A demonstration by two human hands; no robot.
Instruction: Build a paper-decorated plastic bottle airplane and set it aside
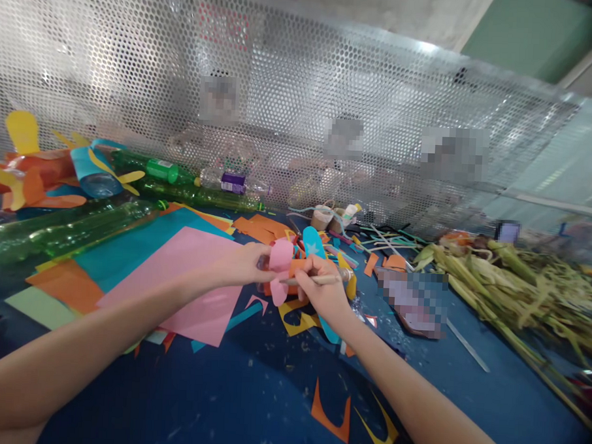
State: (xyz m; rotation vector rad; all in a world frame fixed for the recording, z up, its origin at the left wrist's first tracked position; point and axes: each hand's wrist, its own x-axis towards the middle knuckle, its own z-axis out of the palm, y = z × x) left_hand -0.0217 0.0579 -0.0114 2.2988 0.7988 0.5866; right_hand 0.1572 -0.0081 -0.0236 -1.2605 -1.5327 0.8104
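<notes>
In the middle of the table, my left hand (249, 262) is closed at the left end of a small plastic bottle wrapped in orange paper (300, 268). A pink paper strip with rounded ends (279, 290) stands across that end, touching my fingers. Blue paper wing (315, 242) with a pale star sticks out from the bottle, and a yellow paper piece (351, 283) shows by its neck. My right hand (325, 292) grips a slim, light-coloured stick like a pencil or brush (325, 279), its tip near the pink strip. The exact tip is blurred.
Pink and blue paper sheets (176, 269) lie stacked left. Green bottles (74, 229) and a finished-looking orange bottle craft (48, 165) stand beyond. Paper scraps (334, 417) lie in front, a phone-like object (413, 302) and dry husks (514, 277) right. Perforated metal panel (283, 71) closes the back.
</notes>
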